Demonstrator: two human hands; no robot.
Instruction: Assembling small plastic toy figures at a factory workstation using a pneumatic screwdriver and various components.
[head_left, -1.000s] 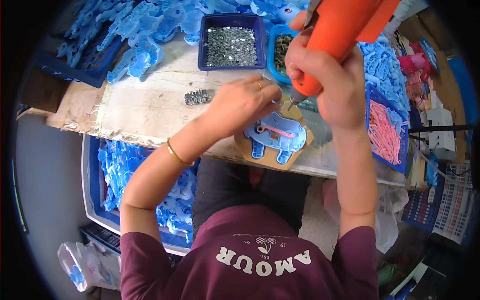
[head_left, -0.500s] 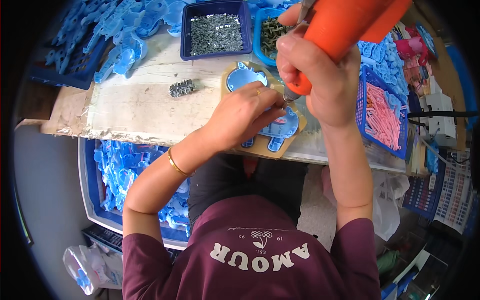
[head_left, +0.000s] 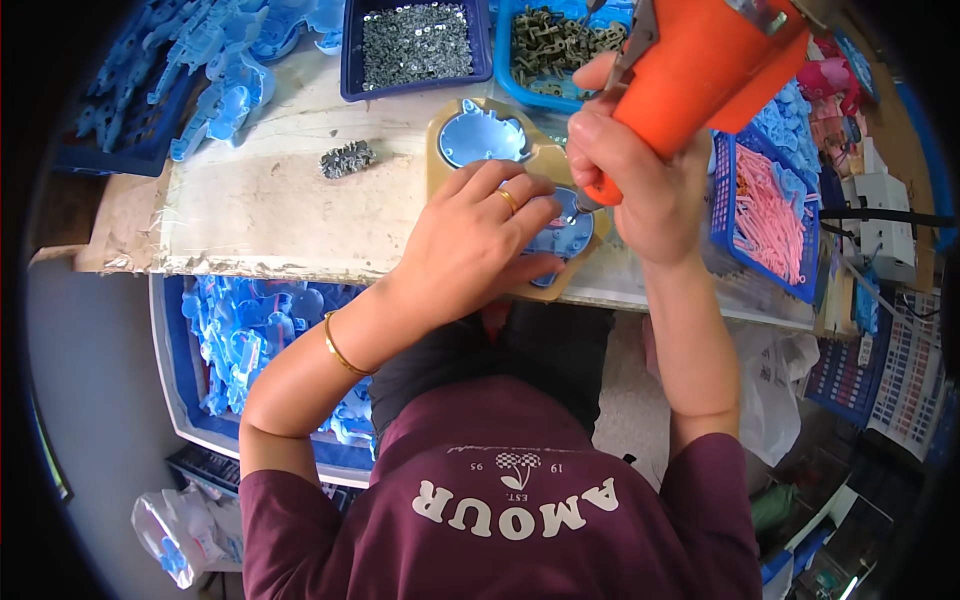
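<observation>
My right hand [head_left: 648, 195] is wrapped round an orange electric screwdriver [head_left: 695, 75], which slants down to the left. Its tip meets the right part of a light-blue plastic shell [head_left: 568, 238] lying in a brown board fixture [head_left: 548, 158]. Over the shell's left side lies my left hand [head_left: 465, 230], thumb and fingers apart, with the fingertips close to the screwdriver tip; the hand hides some of the shell. A rounded blue plastic section [head_left: 485, 138] shows in the fixture beyond my knuckles. A small heap of screws [head_left: 347, 160] sits on the table to the left.
A dark-blue tray [head_left: 350, 65] of small metal pieces and a light-blue basin [head_left: 503, 62] of brownish metal parts stand at the back. Blue shells pile up at far left. A blue basket [head_left: 722, 195] of pink strips stands right; a bin [head_left: 172, 370] of blue parts sits below.
The screwdriver tip has shifted slightly right and down on the shell. My left fingers have spread and uncovered more of the shell around the tip. The whole view has shifted slightly.
</observation>
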